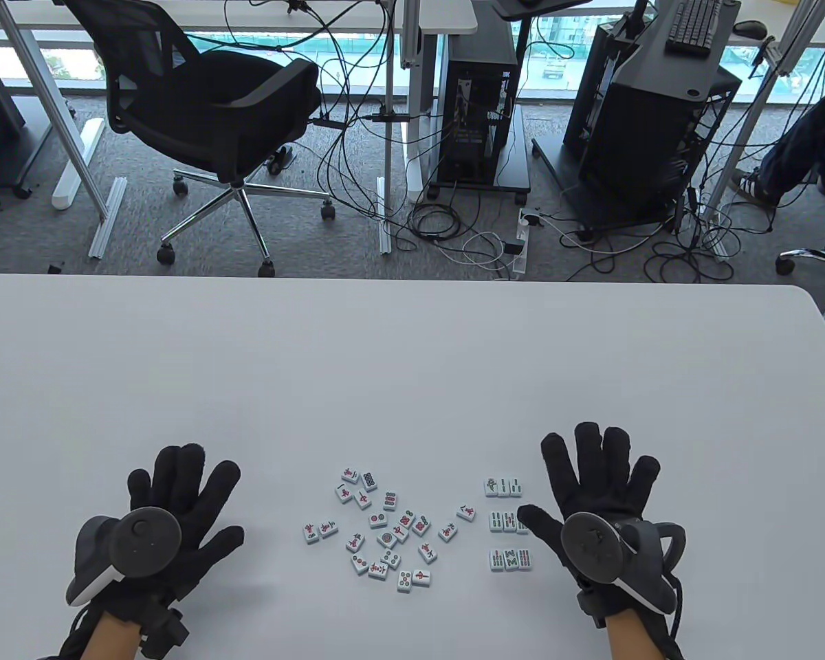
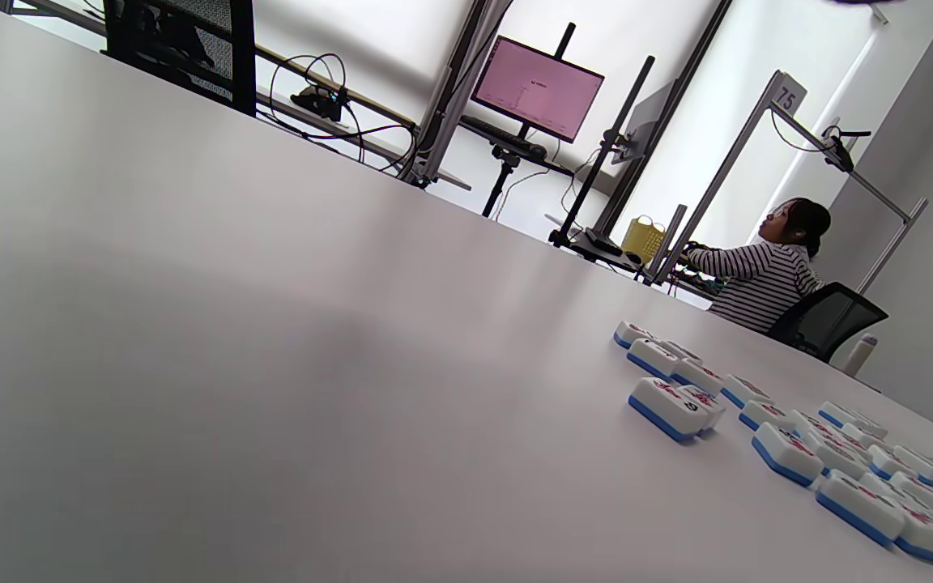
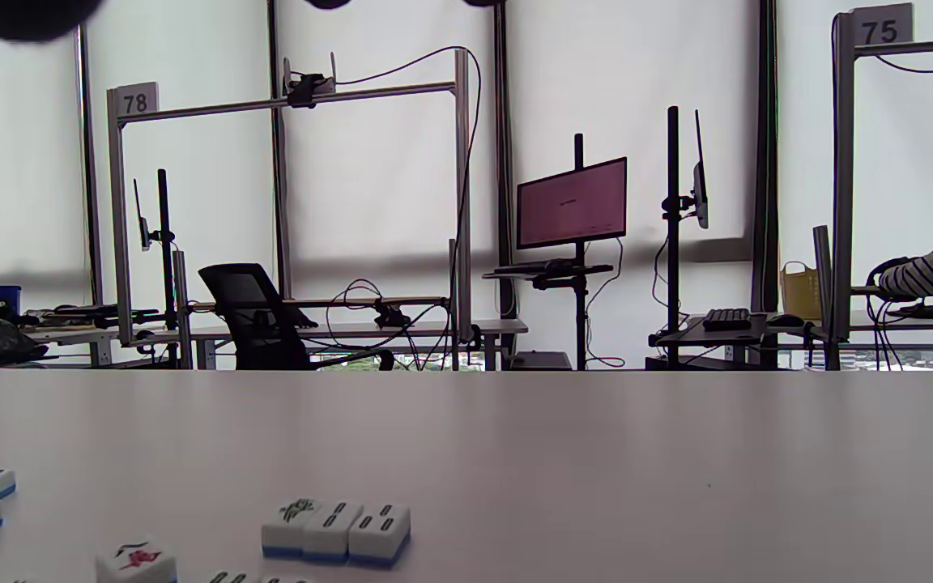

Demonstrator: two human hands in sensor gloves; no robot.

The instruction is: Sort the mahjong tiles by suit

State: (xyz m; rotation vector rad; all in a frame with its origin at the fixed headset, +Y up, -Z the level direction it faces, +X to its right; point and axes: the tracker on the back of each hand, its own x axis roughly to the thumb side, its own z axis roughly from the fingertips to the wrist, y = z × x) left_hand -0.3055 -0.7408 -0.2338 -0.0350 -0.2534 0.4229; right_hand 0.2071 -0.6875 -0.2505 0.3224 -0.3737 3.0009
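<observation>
From the table view I see my left hand (image 1: 172, 512) and right hand (image 1: 601, 498) lying flat with fingers spread, holding nothing, on the desk (image 1: 412, 357) either side of the loose tiles (image 1: 385, 533), with three neat rows of bamboo tiles (image 1: 507, 522) touching my right thumb. The left wrist view shows the loose tiles (image 2: 798, 429) packed close, so I'd pinch an outlying one first. The right wrist view shows the top bamboo row (image 3: 337, 530) squared, so I'd start the next suit well apart from it.
</observation>
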